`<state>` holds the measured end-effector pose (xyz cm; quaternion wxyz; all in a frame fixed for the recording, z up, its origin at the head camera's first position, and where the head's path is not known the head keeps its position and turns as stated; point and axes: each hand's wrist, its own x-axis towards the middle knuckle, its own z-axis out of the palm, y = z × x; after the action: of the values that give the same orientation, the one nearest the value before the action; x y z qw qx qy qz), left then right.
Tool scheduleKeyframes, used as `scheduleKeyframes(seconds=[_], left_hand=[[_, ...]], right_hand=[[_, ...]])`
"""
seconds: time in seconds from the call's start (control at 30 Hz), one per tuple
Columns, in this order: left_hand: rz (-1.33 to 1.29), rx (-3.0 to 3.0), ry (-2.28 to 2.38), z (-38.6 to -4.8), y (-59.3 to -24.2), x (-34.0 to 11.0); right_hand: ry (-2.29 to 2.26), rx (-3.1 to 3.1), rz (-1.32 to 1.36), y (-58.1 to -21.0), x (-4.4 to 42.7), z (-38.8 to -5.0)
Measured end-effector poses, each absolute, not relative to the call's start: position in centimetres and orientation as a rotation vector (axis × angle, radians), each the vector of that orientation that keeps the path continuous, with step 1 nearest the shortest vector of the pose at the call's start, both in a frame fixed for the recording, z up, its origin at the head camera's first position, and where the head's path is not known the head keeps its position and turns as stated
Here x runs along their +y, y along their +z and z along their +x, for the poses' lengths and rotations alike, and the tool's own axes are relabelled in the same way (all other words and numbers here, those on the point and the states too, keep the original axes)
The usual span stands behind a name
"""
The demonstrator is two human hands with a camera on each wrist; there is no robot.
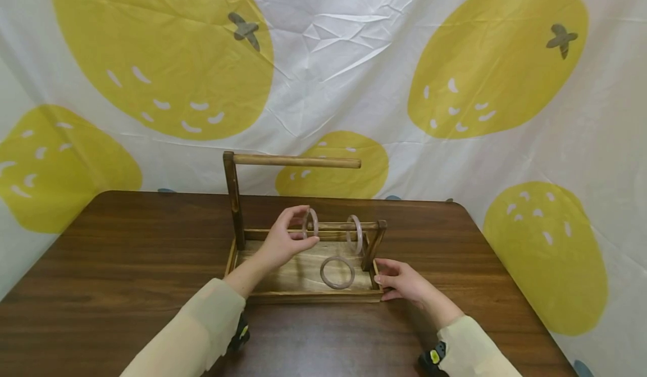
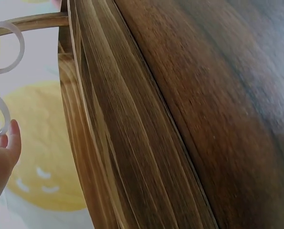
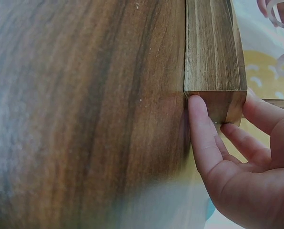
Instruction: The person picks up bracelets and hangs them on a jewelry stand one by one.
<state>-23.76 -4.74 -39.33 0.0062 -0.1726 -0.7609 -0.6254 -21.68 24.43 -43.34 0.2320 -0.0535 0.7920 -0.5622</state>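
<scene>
My left hand (image 1: 283, 241) pinches a pale translucent bangle (image 1: 315, 221) between thumb and fingers, upright at the left end of the stand's lower bar (image 1: 331, 226). Whether the bar's tip passes through it I cannot tell. A second bangle (image 1: 359, 235) hangs on that bar near the right post. Flat in the tray of the wooden stand (image 1: 313, 296) lies a third bangle (image 1: 337, 287). My right hand (image 1: 404, 281) grips the tray's right end; in the right wrist view its fingers press the end face and the thumb rests on the rim.
A taller post (image 1: 232, 197) rises at the stand's left, bearing a longer upper bar (image 1: 298, 161) that points right. The stand sits on a dark wooden table (image 1: 126, 264). Behind hangs a white cloth (image 1: 343, 85) with large yellow fruit prints.
</scene>
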Motion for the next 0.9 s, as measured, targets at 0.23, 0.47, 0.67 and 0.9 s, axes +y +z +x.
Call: scheduleKeyframes(seconds=[0.23, 0.47, 0.67, 0.9], left_hand=[[-0.519, -2.386, -1.964, -23.8, -39.5, -4.0], [-0.514, -2.349, -2.014, -23.8, -39.4, -3.4], [-0.488, -2.331, -2.060, -24.0, -39.6, -3.0], [-0.474, -2.326, -2.087, -24.1, -39.8, -2.5]], right_hand=[[-1.541, 2.175, -0.152, -43.5, 24.5, -21.7], [-1.547, 2.177, -0.148, -43.6, 24.6, -21.8], [-1.547, 2.174, -0.145, -43.7, 24.6, -21.9], [-1.540, 2.177, -0.157, -43.7, 24.7, -21.9]])
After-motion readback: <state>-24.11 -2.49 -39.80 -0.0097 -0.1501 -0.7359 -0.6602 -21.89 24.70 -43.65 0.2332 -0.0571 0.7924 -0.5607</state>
